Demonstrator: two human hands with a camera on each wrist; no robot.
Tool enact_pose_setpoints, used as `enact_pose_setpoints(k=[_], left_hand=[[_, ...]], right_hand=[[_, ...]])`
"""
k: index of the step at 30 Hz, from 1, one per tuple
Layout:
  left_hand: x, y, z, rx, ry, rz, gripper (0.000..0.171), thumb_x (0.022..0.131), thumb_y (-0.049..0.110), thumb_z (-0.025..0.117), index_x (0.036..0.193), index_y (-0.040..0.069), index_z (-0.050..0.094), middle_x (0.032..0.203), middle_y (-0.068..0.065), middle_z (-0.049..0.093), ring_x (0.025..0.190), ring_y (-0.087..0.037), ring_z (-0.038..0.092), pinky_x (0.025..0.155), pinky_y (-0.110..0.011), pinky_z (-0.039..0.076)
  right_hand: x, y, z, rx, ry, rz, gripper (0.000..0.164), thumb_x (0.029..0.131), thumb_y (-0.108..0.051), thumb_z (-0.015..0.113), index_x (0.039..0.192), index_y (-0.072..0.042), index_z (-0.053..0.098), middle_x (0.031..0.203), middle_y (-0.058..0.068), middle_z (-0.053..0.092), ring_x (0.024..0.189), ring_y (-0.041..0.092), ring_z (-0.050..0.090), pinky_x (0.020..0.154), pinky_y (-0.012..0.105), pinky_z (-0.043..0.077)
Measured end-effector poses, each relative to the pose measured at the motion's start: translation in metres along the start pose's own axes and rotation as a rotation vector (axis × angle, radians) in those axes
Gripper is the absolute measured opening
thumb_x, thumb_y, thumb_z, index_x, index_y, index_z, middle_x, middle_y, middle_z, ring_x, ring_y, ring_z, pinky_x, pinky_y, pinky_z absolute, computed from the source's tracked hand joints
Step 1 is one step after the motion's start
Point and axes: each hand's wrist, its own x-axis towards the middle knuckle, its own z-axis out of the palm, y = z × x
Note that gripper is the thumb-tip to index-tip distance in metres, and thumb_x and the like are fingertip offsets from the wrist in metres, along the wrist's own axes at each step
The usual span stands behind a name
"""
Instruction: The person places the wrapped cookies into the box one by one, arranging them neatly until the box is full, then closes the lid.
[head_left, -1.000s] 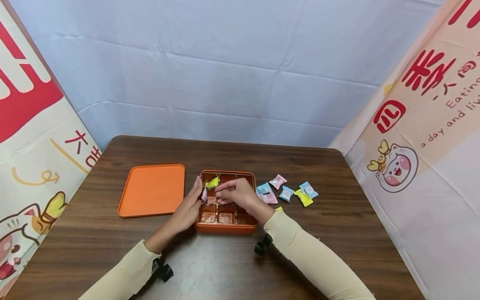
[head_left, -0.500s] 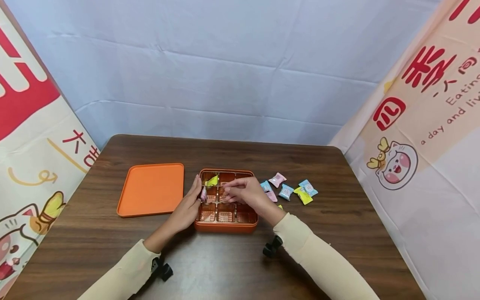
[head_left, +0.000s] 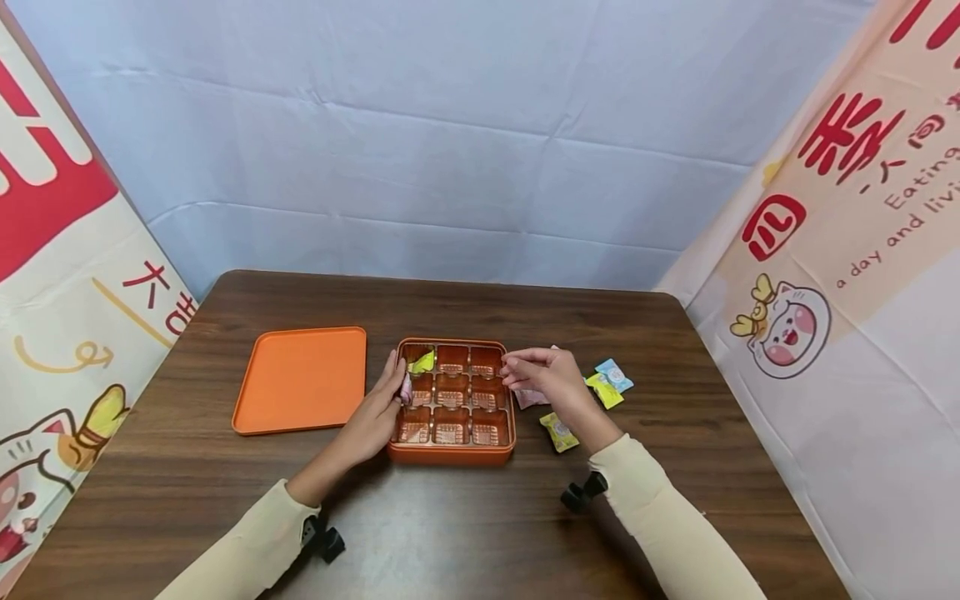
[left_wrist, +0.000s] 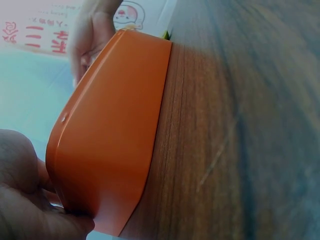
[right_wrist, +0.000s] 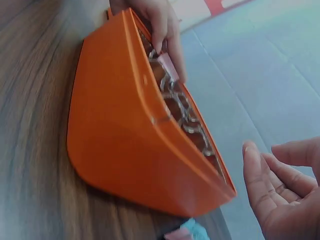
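Observation:
My left hand (head_left: 377, 414) holds the left wall of an orange divided box (head_left: 452, 456). By its fingers, a pink wrapped candy (head_left: 407, 388) stands in the middle-left compartment; it also shows as a pink wrapper (right_wrist: 168, 66) in the right wrist view. A yellow wrapped candy (head_left: 423, 362) lies in the back-left compartment. Just past the box's right rim hovers my right hand (head_left: 551, 382), fingers loosely bent. The right wrist view shows a gap between its thumb and fingers, with nothing held. Part of the candy pile beneath this hand is hidden.
The orange lid (head_left: 300, 379) lies flat left of the box. Right of the box are loose candies: a yellow one (head_left: 559, 432) in front, a pink one (head_left: 531, 398) by the wall, another yellow one (head_left: 604, 390) and a blue one (head_left: 615, 374) farther right.
My right hand has moved right, from above the box's middle compartments to beyond its right rim. The front yellow candy has come into view. My left hand stays on the box.

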Motion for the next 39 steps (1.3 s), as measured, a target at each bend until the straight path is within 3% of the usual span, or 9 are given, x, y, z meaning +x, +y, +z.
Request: enact_pose_setpoints(k=[10, 19, 23, 26, 30, 35, 39], left_hand=[[0.000, -0.001, 0.002, -0.010, 0.004, 0.023, 0.056, 0.105, -0.003, 0.039, 0.158, -0.002, 0.024, 0.168, -0.011, -0.007, 0.153, -0.036, 0.008, 0.120, -0.056, 0.017], [0.000, 0.001, 0.002, 0.013, -0.005, 0.041, 0.057, 0.105, -0.002, 0.040, 0.160, 0.012, 0.032, 0.168, -0.012, -0.010, 0.153, -0.037, 0.009, 0.118, -0.060, 0.022], [0.000, 0.001, 0.002, 0.016, -0.008, 0.040, 0.061, 0.105, -0.002, 0.040, 0.162, 0.014, 0.026, 0.168, -0.012, -0.010, 0.153, -0.038, 0.009, 0.117, -0.062, 0.021], [0.000, 0.001, 0.002, 0.010, -0.009, 0.021, 0.064, 0.105, -0.001, 0.040, 0.163, 0.011, 0.017, 0.168, -0.010, -0.009, 0.154, -0.036, 0.007, 0.119, -0.060, 0.017], [-0.001, 0.000, 0.001, 0.013, -0.011, 0.001, 0.066, 0.106, 0.001, 0.040, 0.163, 0.005, 0.008, 0.169, -0.007, -0.008, 0.154, -0.031, 0.004, 0.121, -0.056, 0.012], [-0.002, 0.000, 0.000, 0.023, -0.015, -0.006, 0.065, 0.107, 0.003, 0.039, 0.162, 0.001, 0.005, 0.169, -0.007, -0.008, 0.155, -0.030, 0.003, 0.121, -0.055, 0.012], [-0.002, 0.001, 0.000, 0.021, -0.019, -0.010, 0.064, 0.107, 0.003, 0.038, 0.161, 0.000, 0.004, 0.168, -0.006, -0.009, 0.155, -0.030, 0.003, 0.121, -0.055, 0.012]], right_hand=[[-0.003, 0.012, -0.015, 0.056, 0.050, 0.012, 0.029, 0.098, -0.014, 0.070, 0.119, 0.005, 0.072, 0.104, 0.022, 0.074, 0.084, 0.024, 0.076, 0.091, 0.058, 0.052], [-0.004, 0.019, -0.035, 0.101, 0.088, -0.018, 0.033, 0.098, -0.010, 0.069, 0.121, 0.013, 0.067, 0.096, 0.016, 0.075, 0.077, 0.018, 0.075, 0.081, 0.041, 0.060], [-0.005, 0.024, -0.044, 0.086, 0.124, -0.015, 0.035, 0.098, -0.006, 0.068, 0.124, 0.017, 0.064, 0.090, 0.011, 0.076, 0.075, 0.017, 0.074, 0.080, 0.038, 0.060], [-0.005, 0.029, -0.049, 0.045, 0.154, -0.011, 0.034, 0.097, -0.002, 0.068, 0.123, 0.019, 0.063, 0.091, 0.015, 0.076, 0.075, 0.017, 0.074, 0.078, 0.036, 0.060], [-0.004, 0.037, -0.051, -0.113, 0.201, -0.034, 0.028, 0.094, 0.000, 0.070, 0.116, 0.018, 0.067, 0.095, 0.023, 0.075, 0.076, 0.017, 0.074, 0.073, 0.030, 0.060], [-0.004, 0.045, -0.048, -0.488, 0.265, -0.119, 0.020, 0.089, -0.007, 0.077, 0.103, 0.007, 0.077, 0.092, 0.017, 0.076, 0.075, 0.015, 0.070, 0.065, 0.022, 0.056], [-0.004, 0.047, -0.045, -0.646, 0.282, -0.202, 0.018, 0.086, -0.009, 0.082, 0.097, 0.005, 0.079, 0.086, 0.015, 0.076, 0.073, 0.019, 0.069, 0.063, 0.026, 0.053]])
